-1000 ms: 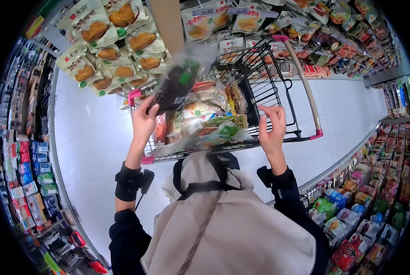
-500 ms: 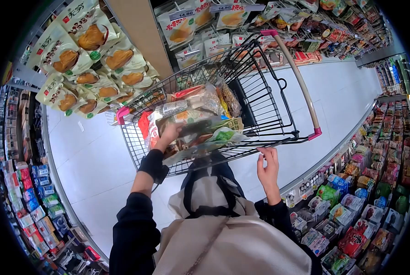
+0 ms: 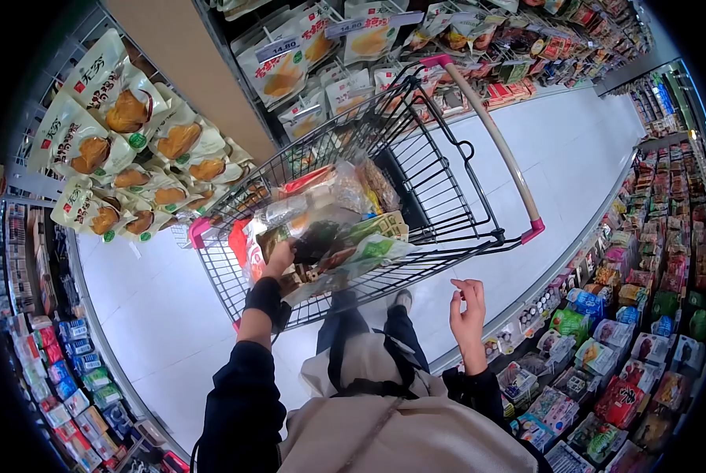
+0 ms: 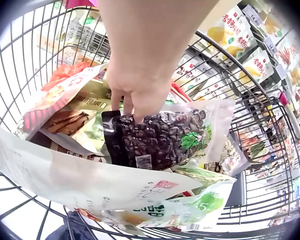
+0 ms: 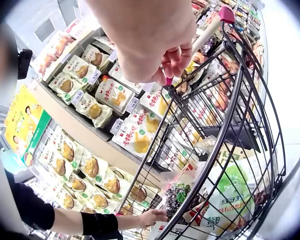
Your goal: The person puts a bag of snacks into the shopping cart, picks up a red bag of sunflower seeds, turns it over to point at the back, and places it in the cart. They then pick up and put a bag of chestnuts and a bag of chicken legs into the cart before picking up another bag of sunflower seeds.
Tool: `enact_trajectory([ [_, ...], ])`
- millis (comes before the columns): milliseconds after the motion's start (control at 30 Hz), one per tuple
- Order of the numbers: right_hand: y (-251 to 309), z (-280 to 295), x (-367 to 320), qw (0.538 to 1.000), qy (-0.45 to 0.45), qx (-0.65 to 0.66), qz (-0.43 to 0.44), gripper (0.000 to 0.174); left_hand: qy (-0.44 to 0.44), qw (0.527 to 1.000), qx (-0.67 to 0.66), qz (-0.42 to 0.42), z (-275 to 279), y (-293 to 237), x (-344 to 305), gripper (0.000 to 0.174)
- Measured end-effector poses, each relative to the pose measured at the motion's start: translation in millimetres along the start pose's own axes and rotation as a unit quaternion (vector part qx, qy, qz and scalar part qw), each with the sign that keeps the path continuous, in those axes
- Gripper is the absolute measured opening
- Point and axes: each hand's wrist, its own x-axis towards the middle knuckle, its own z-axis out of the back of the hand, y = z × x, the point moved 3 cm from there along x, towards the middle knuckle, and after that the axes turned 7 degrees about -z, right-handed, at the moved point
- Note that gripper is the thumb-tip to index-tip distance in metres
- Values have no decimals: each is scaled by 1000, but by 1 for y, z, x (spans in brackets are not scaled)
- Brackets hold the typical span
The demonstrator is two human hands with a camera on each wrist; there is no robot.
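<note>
In the left wrist view my left hand point(image 4: 140, 90) reaches down into the shopping cart and pinches the dark end of a clear bag of black wrinkled pieces point(image 4: 162, 137). That bag lies over other packages, a green label showing through its front. A pale pouch with a green picture point(image 4: 210, 200) lies along the near side, and a red-and-white package point(image 4: 52, 102) stands at the left. My right hand point(image 3: 469, 319) hangs outside the cart, below its near rim, fingers loosely bent and holding nothing.
The wire cart's handle point(image 3: 491, 130) points to the right. Pouches of roast chicken point(image 3: 93, 154) hang at the left, beside a tan post point(image 3: 195, 79). Packed shelves point(image 3: 605, 347) line the right side. Pale floor point(image 3: 558, 165) shows beyond the cart.
My left hand has lowered the bag of black pieces from above the cart onto the packages inside. The right hand has moved from over the cart's near rim to outside it.
</note>
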Motion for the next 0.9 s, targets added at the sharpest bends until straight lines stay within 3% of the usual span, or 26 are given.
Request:
enact_trajectory([
  [167, -2, 16, 6, 1000, -8, 12, 22, 22, -33, 996, -1, 84, 3, 5, 0, 31],
  [267, -11, 34, 7, 999, -18, 19, 33, 22, -109, 990, 10, 84, 18, -3, -4, 32],
  [300, -15, 41, 6, 999, -22, 20, 38, 22, -172, 982, -8, 76, 27, -12, -6, 34],
  [467, -51, 89, -3, 996, -52, 49, 49, 22, -416, 898, -144, 18, 97, -152, -57, 32],
  [600, -93, 134, -15, 994, -74, 74, 37, 22, -507, 829, -222, -84, 106, -262, -102, 33],
  [800, -171, 203, -35, 985, -132, 93, 56, 20, -492, 782, -299, -240, 54, -418, -146, 32],
  [900, -205, 232, -51, 982, -144, 120, 33, 20, -431, 806, -314, -258, 11, -483, -152, 34],
])
